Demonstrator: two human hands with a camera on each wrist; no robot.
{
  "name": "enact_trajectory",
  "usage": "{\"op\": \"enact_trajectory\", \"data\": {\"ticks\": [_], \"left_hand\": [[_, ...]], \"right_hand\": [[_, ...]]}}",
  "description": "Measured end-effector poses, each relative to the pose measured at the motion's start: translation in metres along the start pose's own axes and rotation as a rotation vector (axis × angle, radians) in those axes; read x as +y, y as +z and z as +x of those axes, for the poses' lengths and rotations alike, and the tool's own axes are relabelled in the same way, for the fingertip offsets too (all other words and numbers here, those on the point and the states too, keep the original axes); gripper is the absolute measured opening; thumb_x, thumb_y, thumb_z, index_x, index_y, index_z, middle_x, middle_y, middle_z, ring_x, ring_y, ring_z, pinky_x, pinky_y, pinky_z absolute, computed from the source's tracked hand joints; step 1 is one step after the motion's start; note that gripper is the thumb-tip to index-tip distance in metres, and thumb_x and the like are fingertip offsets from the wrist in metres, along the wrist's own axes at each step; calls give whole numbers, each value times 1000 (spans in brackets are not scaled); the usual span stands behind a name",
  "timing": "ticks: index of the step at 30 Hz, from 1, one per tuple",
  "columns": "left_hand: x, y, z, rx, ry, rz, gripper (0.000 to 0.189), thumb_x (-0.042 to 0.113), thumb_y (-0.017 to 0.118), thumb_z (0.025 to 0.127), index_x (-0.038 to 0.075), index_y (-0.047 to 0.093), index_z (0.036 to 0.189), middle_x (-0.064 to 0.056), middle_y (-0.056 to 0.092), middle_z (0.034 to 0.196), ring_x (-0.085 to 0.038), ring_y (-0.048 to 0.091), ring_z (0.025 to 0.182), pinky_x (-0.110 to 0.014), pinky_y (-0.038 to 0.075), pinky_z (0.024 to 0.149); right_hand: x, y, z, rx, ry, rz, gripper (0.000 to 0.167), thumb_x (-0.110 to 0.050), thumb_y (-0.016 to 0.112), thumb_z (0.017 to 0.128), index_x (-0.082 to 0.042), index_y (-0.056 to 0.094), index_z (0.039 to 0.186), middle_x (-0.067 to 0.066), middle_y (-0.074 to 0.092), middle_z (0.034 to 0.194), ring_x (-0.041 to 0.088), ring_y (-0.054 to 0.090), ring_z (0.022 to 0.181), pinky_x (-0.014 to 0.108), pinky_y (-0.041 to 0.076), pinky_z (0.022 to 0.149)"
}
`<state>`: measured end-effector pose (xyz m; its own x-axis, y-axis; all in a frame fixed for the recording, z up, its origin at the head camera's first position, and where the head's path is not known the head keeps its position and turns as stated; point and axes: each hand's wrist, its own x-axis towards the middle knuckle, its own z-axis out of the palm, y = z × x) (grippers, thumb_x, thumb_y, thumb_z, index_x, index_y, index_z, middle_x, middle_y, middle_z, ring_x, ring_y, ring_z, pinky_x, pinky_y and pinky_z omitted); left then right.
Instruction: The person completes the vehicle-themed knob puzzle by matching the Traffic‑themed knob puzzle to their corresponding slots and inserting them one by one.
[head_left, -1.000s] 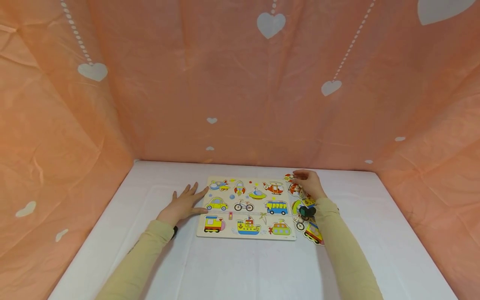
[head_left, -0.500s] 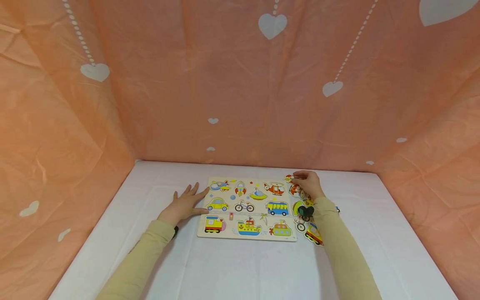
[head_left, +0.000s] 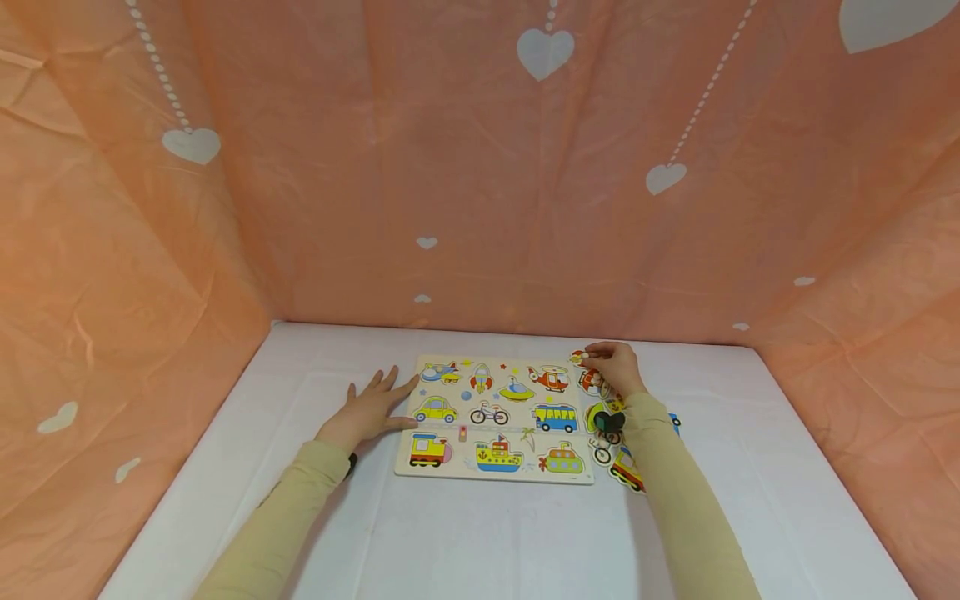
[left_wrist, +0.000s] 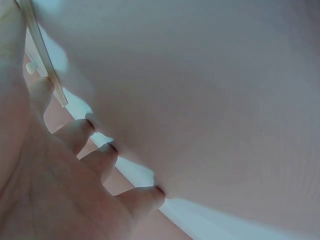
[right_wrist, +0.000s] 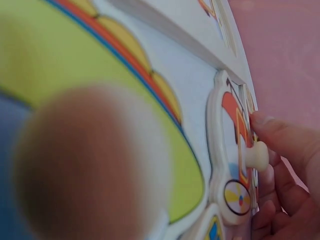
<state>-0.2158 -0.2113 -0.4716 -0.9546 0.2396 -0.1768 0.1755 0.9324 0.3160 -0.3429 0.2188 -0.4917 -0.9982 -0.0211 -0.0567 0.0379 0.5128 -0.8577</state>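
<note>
A wooden puzzle board (head_left: 465, 403) with printed vehicles lies flat on the table. My left hand (head_left: 367, 417) is at its left edge, fingers spread and straight, the thumb and index finger touching the board; the left wrist view shows the fingertips (left_wrist: 150, 195) on the white surface. My right hand (head_left: 617, 367) is beyond the board's top right corner, its fingertips pinching a small red-and-yellow puzzle piece (head_left: 577, 357) by its knob. Just nearer lies a red helicopter piece (head_left: 590, 382), whose pale knob (right_wrist: 258, 156) shows in the right wrist view.
Several knobbed pieces are heaped right of the board, partly under my right forearm, among them a train piece (head_left: 627, 469), a bicycle piece (head_left: 601, 450) and a blue-edged piece (head_left: 674, 422). Orange cloth (head_left: 480, 208) with white hearts walls the table (head_left: 450, 542) at back and sides.
Both hands keep practically the same places. The right forearm has shifted slightly left, uncovering more of the blue-edged piece. The view has moved a little.
</note>
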Motion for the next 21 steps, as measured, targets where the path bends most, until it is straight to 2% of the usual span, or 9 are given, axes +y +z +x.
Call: {"op": "enact_trajectory", "data": {"ticks": [12,21], "left_hand": [[2,0,-2,4,-3,0,85,54,66,81,20,31,151,-23,16,155,-47,11,140,-74,5,102],[2,1,-2,12,-6,-9,87,56,67,80,19,32,151,-23,16,155,-46,10,140,-74,5,102]], "right_hand": [[-5,-1,-6,14,-26,-32,31,-17,69,90,1,66,115,15,64,102,23,60,83,25,51,68],[-6,0,-6,32,-14,-41,31,-20,70,89,2,66,111,17,64,102,22,62,79,23,51,64]]}}
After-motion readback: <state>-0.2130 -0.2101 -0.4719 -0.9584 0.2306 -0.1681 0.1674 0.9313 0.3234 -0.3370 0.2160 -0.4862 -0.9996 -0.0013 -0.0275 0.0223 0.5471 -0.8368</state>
